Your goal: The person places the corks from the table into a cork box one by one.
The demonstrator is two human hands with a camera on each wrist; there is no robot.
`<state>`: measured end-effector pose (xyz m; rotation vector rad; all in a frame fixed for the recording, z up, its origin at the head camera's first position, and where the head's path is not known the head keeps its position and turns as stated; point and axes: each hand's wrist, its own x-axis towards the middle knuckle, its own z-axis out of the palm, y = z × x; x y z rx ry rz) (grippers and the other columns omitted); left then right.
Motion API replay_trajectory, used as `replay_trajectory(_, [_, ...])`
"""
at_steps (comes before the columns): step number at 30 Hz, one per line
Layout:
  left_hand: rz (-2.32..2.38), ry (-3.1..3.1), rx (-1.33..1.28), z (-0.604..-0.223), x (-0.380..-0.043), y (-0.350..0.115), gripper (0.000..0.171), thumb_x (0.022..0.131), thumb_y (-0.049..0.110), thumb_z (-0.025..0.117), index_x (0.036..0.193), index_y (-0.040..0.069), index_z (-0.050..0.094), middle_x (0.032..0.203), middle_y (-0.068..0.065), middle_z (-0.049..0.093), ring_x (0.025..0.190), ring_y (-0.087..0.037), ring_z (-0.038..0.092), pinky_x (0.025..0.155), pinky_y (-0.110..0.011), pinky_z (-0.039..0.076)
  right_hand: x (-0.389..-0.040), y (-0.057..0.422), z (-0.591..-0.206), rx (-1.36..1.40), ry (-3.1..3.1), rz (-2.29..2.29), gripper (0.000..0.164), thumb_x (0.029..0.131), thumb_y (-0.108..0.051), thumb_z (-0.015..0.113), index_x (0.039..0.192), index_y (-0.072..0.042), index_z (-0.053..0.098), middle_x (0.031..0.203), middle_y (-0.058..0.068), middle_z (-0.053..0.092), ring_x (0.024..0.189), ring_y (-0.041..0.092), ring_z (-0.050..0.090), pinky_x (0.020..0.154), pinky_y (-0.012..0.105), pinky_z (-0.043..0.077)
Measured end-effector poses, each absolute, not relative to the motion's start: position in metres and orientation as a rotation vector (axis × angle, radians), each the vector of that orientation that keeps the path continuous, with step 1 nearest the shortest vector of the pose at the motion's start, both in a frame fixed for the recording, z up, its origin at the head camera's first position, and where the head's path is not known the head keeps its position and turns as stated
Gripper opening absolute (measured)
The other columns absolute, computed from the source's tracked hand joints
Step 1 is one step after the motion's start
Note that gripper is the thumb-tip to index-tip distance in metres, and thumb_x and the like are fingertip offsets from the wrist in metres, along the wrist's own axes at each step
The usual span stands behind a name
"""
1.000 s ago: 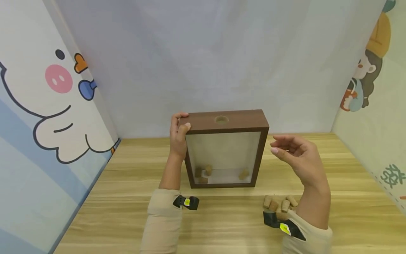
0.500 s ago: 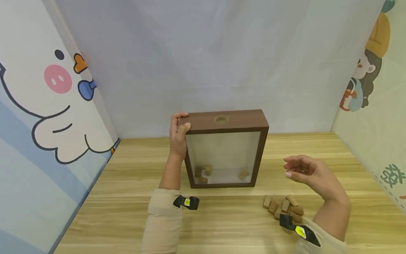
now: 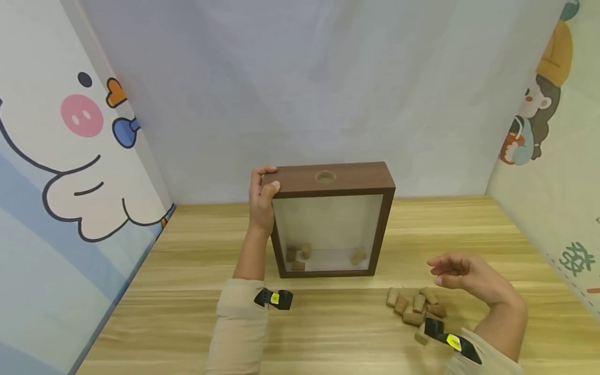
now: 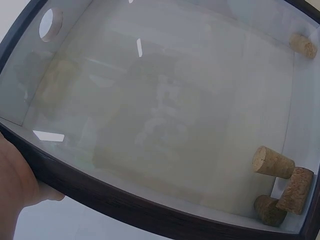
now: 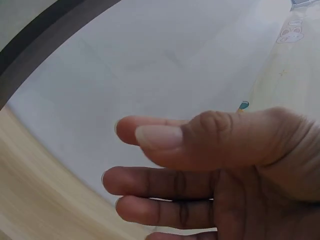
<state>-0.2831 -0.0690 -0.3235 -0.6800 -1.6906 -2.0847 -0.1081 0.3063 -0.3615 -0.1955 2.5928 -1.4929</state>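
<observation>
A brown shadow-box frame [image 3: 347, 176] stands upright on the table, with a clear front and a round hole in its top edge. My left hand [image 3: 261, 205] grips its upper left corner, thumb in front and fingers over the top. Several corks lie inside at the bottom; in the left wrist view one cork [image 4: 303, 45] sits apart from a cluster of corks [image 4: 295, 190]. My right hand [image 3: 473, 278] hovers beside a pile of loose corks [image 3: 413, 318], its fingers loosely bent and nothing between them. The right wrist view shows thumb and fingers apart.
The wood-grain table [image 3: 328, 333] runs back to a pale grey curtain [image 3: 328, 94]. Cartoon-printed panels stand on both sides, a left panel [image 3: 42, 219] and a right panel [image 3: 562, 208]. A small camera is strapped to each wrist.
My right hand has moved away from the frame, down and to the right, toward the pile, uncovering more of the loose corks. The left hand and the frame have stayed put.
</observation>
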Motion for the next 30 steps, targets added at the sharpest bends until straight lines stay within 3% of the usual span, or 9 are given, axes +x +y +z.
replay_trajectory(11, [-2.094, -1.683, -0.689, -0.324, -0.283, -0.069, 0.041, 0.078, 0.027, 0.044, 0.11, 0.002, 0.044, 0.124, -0.012, 0.037, 0.104, -0.019, 0.033, 0.085, -0.037, 0.023, -0.108, 0.327, -0.389, -0.153, 2.472, -1.484, 0.044, 0.087, -0.013, 0.063, 0.121, 0.012, 0.051, 0.113, 0.025, 0.056, 0.097, 0.015, 0.056, 0.078, 0.028, 0.046])
replay_trajectory(15, [-2.085, -1.683, -0.693, -0.323, -0.283, -0.069, 0.042, 0.077, 0.026, 0.044, 0.11, 0.0, 0.043, 0.126, -0.018, 0.035, 0.105, -0.019, 0.033, 0.086, -0.037, 0.023, -0.109, 0.33, -0.398, -0.123, 2.411, -1.489, 0.045, 0.087, -0.012, 0.062, 0.123, 0.012, 0.049, 0.115, 0.023, 0.055, 0.098, 0.02, 0.056, 0.08, 0.034, 0.046])
replay_trajectory(23, [-2.085, -1.684, -0.687, -0.322, -0.282, -0.07, 0.041, 0.077, 0.026, 0.044, 0.11, 0.002, 0.044, 0.123, -0.009, 0.037, 0.104, -0.019, 0.033, 0.085, -0.036, 0.023, -0.111, 0.335, -0.413, -0.083, 2.367, -1.427, 0.043, 0.085, -0.005, 0.06, 0.123, 0.012, 0.048, 0.115, 0.023, 0.055, 0.105, 0.036, 0.051, 0.084, 0.048, 0.043])
replay_trajectory(30, [-2.071, -1.692, -0.681, -0.32, -0.284, -0.07, 0.04, 0.077, 0.027, 0.044, 0.109, 0.003, 0.044, 0.126, -0.014, 0.036, 0.108, -0.018, 0.032, 0.087, -0.037, 0.023, -0.112, 0.336, -0.416, -0.023, 2.278, -1.46, 0.039, 0.08, 0.002, 0.057, 0.115, 0.017, 0.046, 0.098, 0.013, 0.056, 0.089, 0.024, 0.053, 0.077, 0.037, 0.046])
